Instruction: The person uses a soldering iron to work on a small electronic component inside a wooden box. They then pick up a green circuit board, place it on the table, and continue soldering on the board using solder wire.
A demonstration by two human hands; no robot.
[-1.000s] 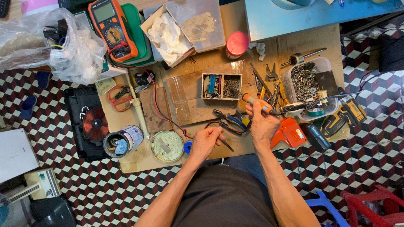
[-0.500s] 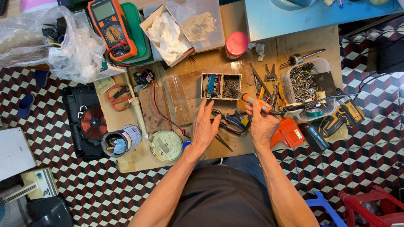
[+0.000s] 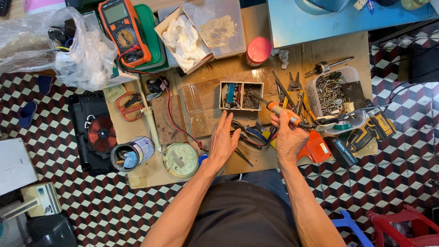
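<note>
My right hand (image 3: 287,137) grips a soldering iron (image 3: 281,113) by its orange handle. The metal tip points up-left at a small divided box (image 3: 241,96) of parts on the wooden board (image 3: 201,98). My left hand (image 3: 224,139) is open with fingers spread, hovering over the board just below the box. It holds nothing. Blue-handled pliers (image 3: 249,131) lie between my two hands.
An orange multimeter (image 3: 123,29) with red leads, a plastic bag (image 3: 55,45), a carton of white cloth (image 3: 185,39) and a red-lidded jar (image 3: 258,50) sit at the back. A tub of screws (image 3: 331,96) and a drill (image 3: 375,126) are right; a round tin (image 3: 180,160), can (image 3: 132,153) and scissors (image 3: 130,103) left.
My left hand has moved up from the board's near edge toward the divided box, fingers spreading. My right hand keeps the soldering iron in nearly the same place.
</note>
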